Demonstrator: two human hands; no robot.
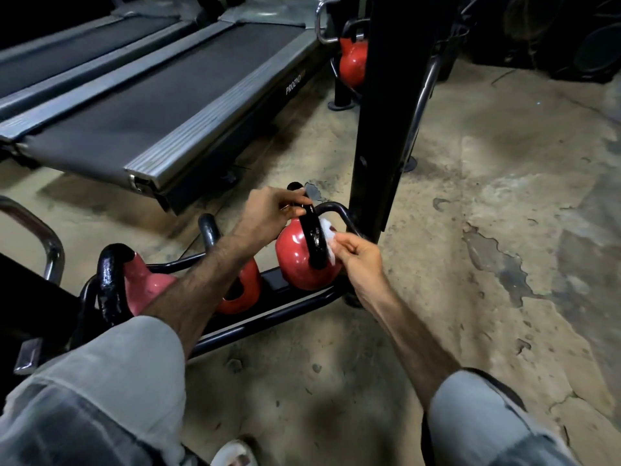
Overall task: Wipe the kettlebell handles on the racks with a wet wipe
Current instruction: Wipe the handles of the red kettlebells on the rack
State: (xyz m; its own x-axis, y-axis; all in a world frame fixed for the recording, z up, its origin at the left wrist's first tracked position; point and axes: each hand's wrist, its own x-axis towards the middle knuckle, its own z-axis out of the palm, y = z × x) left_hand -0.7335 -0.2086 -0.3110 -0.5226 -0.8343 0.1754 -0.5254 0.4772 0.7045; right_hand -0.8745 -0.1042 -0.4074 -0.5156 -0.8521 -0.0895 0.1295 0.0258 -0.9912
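Left hand [268, 213] is curled shut round the top of the black handle [311, 230] of the red kettlebell [299, 264], fingers wrapped over the far bend, thumb side toward the camera, steadying it. Right hand [356, 255] sits just right of that handle, w/ thumb and fingertips pinched on a crumpled white wet wipe [329, 237]; the wipe is pressed against the handle's right side, about mid-height, other fingers loosely folded under. Handle looks glossy black w/ a wet sheen and some rough, chipped-looking patches; the ball is shiny red w/ light glints. The kettlebell stands upright on the low black rack [268, 317], at the rack's right end, directly under both hands. Left of the left forearm, a 2nd red kettlebell [242, 294] sits on the same rack, mostly hidden by the arm; further left, a pink kettlebell [144, 284] w/ a thick black handle, also glossy. Just beyond the right hand a black upright post [386, 112] rises, and past it, well away from the hands, another red kettlebell [353, 62] hangs on a rail. Beyond the left hand lie two treadmills [168, 95]. Under the forearms, grey shorts over both knees; worn concrete floor [504, 230] to the right of the right hand.
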